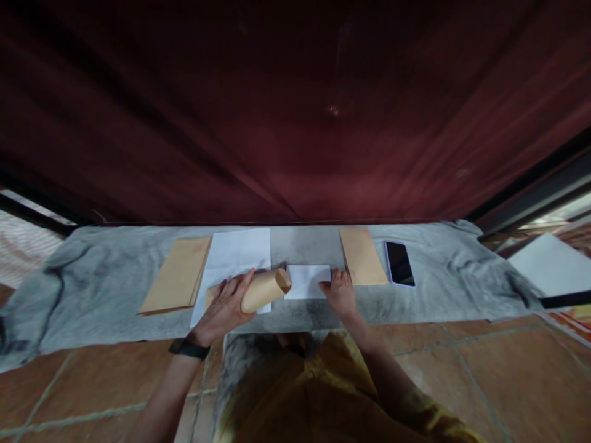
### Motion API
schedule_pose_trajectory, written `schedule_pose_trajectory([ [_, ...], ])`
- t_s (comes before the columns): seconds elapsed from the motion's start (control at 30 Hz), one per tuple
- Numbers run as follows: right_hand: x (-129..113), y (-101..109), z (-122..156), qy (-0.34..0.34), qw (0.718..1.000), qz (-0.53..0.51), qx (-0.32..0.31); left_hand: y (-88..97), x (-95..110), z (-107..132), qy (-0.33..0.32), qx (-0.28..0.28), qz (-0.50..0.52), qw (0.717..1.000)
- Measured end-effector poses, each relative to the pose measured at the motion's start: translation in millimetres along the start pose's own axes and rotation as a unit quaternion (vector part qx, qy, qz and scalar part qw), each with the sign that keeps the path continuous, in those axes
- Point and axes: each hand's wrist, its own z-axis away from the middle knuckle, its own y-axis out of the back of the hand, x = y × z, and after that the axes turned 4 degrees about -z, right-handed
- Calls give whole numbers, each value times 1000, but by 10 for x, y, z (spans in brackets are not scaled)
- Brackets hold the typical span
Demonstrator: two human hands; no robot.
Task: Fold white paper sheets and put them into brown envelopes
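Observation:
My left hand [227, 306] is closed round a brown paper envelope [263, 288], squeezed so its mouth gapes open toward the right. A folded white sheet [307, 280] lies just right of that mouth, its left edge at the opening. My right hand [340, 292] rests on the sheet's right end, fingers bent onto it. Both lie on a grey cloth [92, 289] spread over the floor. A black band sits on my left wrist.
A stack of brown envelopes [178, 274] lies at the left, white sheets [235, 255] beside it. Another brown envelope [362, 256] and a black phone [399, 263] lie to the right. A dark red curtain [295, 111] hangs behind. Brown floor tiles surround the cloth.

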Motion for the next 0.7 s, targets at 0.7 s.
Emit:
schedule_pose_trajectory([
  [0.7,71,-8,-45,-16,991,-136,-15,-19,-35,25,-5,-9,12,1000],
])
